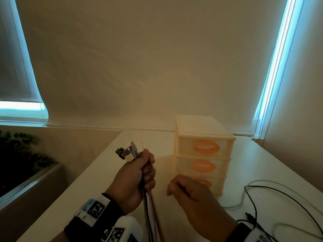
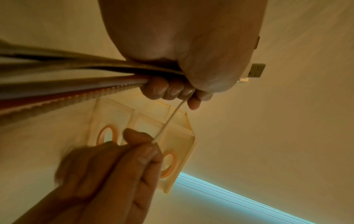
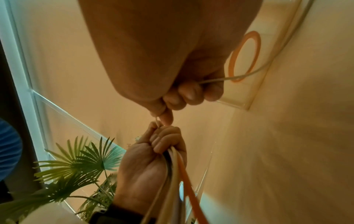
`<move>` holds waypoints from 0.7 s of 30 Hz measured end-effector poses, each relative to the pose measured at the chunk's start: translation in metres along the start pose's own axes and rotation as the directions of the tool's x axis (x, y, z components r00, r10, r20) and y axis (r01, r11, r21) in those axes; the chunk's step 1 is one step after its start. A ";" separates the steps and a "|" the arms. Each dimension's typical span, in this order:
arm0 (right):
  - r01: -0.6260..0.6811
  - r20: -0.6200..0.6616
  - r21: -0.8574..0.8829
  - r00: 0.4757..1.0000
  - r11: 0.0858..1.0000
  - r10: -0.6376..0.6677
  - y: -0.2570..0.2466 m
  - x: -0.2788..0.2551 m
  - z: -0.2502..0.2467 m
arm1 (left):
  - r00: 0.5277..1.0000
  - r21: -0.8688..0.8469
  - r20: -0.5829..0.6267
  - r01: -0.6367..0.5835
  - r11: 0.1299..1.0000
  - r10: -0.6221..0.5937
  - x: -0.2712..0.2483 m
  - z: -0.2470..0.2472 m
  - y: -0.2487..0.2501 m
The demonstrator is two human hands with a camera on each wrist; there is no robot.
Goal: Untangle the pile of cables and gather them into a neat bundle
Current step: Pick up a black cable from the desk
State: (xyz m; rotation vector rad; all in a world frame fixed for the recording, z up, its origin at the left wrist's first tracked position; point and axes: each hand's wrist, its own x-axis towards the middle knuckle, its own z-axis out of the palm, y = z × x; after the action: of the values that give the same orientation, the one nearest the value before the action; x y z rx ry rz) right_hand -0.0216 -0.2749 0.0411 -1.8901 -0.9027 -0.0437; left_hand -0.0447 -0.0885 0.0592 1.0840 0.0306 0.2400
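My left hand (image 1: pixel 139 173) is fisted round a bundle of cables (image 1: pixel 151 215), held upright above the table. Their plugs (image 1: pixel 128 151) stick out of the top of the fist, and the strands hang down below it. In the left wrist view the bundle of cables (image 2: pixel 76 81) runs off to the left from the left hand (image 2: pixel 172 89). A thin white cable (image 1: pixel 161 176) stretches from that fist to my right hand (image 1: pixel 181 189), which pinches it between thumb and forefinger. The right wrist view shows the thin white cable (image 3: pixel 249 75) trailing out of the right hand (image 3: pixel 184 97).
A cream three-drawer box (image 1: pixel 202 152) with orange handles stands just behind my hands. Loose black and white cables (image 1: pixel 283 205) lie on the white table (image 1: pixel 97 172) at the right. A green plant (image 1: pixel 21 154) sits beyond the table's left edge. A wall and window blinds are behind.
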 end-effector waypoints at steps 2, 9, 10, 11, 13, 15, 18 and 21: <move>0.046 -0.057 0.010 0.997 0.999 -0.046 -0.001 0.001 0.000 | 0.999 0.036 -0.036 0.009 0.999 -0.007 0.000 0.002 -0.002; -0.080 0.150 -0.025 0.985 0.996 0.083 0.004 0.001 0.001 | 0.998 -0.201 0.003 0.061 0.978 -0.061 0.000 0.003 0.011; -0.087 0.145 -0.035 0.985 0.996 0.092 0.007 0.001 -0.002 | 0.998 -0.233 0.008 0.070 0.970 -0.070 0.000 0.002 0.012; -0.098 0.137 -0.031 0.985 0.995 0.101 0.009 0.001 -0.006 | 0.997 -0.259 0.016 0.080 0.963 -0.079 0.000 0.001 0.012; -0.130 0.142 -0.011 0.981 0.991 0.130 0.013 -0.001 -0.012 | 0.995 -0.290 0.030 0.104 0.951 -0.099 0.000 0.001 0.009; -0.177 0.201 -0.004 0.964 0.984 0.175 0.016 -0.003 -0.017 | 0.993 -0.306 0.016 0.116 0.945 -0.117 0.000 0.002 0.007; -0.251 0.244 -0.036 0.936 0.967 0.252 0.020 -0.006 -0.029 | 0.993 -0.345 -0.026 0.097 0.933 -0.113 0.001 0.002 0.009; -0.303 0.136 -0.149 0.937 0.941 0.323 0.026 -0.005 -0.045 | 0.990 -0.436 0.077 0.139 0.889 -0.117 0.000 -0.002 0.015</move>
State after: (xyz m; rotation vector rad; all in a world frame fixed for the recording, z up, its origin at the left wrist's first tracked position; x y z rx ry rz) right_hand 0.0057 -0.3195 0.0418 -2.1606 -0.7055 0.2525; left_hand -0.0472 -0.0797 0.0717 0.6303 0.0035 0.0927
